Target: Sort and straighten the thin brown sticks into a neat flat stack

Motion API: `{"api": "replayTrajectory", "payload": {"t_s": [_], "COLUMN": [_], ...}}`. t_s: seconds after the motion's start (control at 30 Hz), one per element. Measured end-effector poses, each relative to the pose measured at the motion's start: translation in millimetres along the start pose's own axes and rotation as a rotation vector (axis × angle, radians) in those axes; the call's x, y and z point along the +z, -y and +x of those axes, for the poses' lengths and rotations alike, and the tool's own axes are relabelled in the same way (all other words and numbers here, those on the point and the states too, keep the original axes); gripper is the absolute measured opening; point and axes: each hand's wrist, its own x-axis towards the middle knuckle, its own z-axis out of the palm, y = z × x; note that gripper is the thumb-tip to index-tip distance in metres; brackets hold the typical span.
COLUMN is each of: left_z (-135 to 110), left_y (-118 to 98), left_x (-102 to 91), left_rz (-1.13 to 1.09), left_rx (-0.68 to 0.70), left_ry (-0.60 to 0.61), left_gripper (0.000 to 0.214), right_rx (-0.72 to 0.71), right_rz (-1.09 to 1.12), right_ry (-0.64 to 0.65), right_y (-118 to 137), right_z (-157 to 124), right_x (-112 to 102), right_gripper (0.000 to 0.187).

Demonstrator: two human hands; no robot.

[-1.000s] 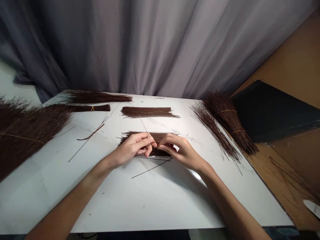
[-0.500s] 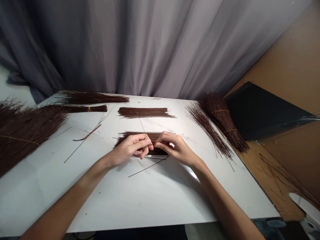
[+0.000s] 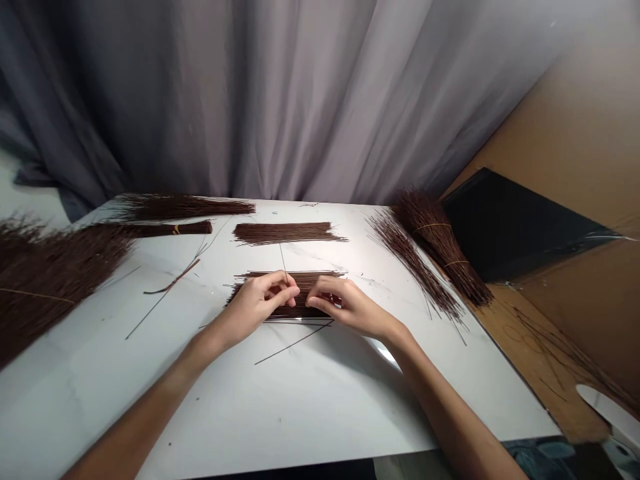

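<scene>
My left hand [image 3: 260, 303] and my right hand [image 3: 345, 307] meet over a flat row of dark brown sticks [image 3: 300, 283] lying on the white table [image 3: 300, 400]. The left fingers pinch a single thin stick [image 3: 283, 261] that points up and away from me. The right fingers are curled and pressed on the row's right half. Two loose thin sticks [image 3: 295, 342] lie just in front of the hands.
A second short row of sticks [image 3: 285, 233] lies behind. Bundles of long twigs lie at the left [image 3: 50, 273], back left [image 3: 170, 217] and right [image 3: 435, 250]. A dark panel [image 3: 515, 227] leans at the right. A grey curtain hangs behind.
Both hands have dropped lower onto the row of sticks, with the fingertips drawn a little apart. The view has tilted slightly downwards.
</scene>
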Motion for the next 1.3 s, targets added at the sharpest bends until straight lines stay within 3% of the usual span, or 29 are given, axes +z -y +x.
{"api": "replayTrajectory", "payload": {"t_s": [0.23, 0.43, 0.6, 0.73, 0.97, 1.17, 1.3], "left_z": [1.7, 2.7, 5.3, 7.7, 6.4, 6.6, 6.8], "left_y": [4.8, 10.5, 15.9, 18.7, 14.9, 16.6, 20.2], "left_x": [-6.4, -5.8, -5.7, -6.3, -4.1, -2.4, -0.5], "left_rz": [0.118, 0.214, 0.15, 0.086, 0.108, 0.069, 0.072], "left_rx": [-0.033, -0.056, -0.049, -0.079, -0.09, -0.072, -0.063], "left_ry": [0.002, 0.079, 0.086, 0.076, 0.074, 0.068, 0.08], "left_gripper": [0.028, 0.028, 0.027, 0.028, 0.027, 0.029, 0.031], "right_rx": [0.057, 0.118, 0.022, -0.037, 0.099, 0.079, 0.023], "right_rz": [-0.112, -0.303, -0.379, -0.39, -0.309, -0.298, -0.464], "right_ry": [-0.056, -0.071, -0.105, -0.109, -0.081, -0.039, -0.178], "right_y": [-9.7, -12.0, -12.8, -11.9, -8.3, -11.0, -7.5], "right_z": [-5.1, -6.3, -4.8, -5.1, -8.5, -11.1, -8.6], "right_x": [-6.0, -5.1, -4.8, -7.5, -12.1, -14.3, -10.6], "right_gripper": [0.019, 0.017, 0.018, 0.019, 0.019, 0.025, 0.025]}}
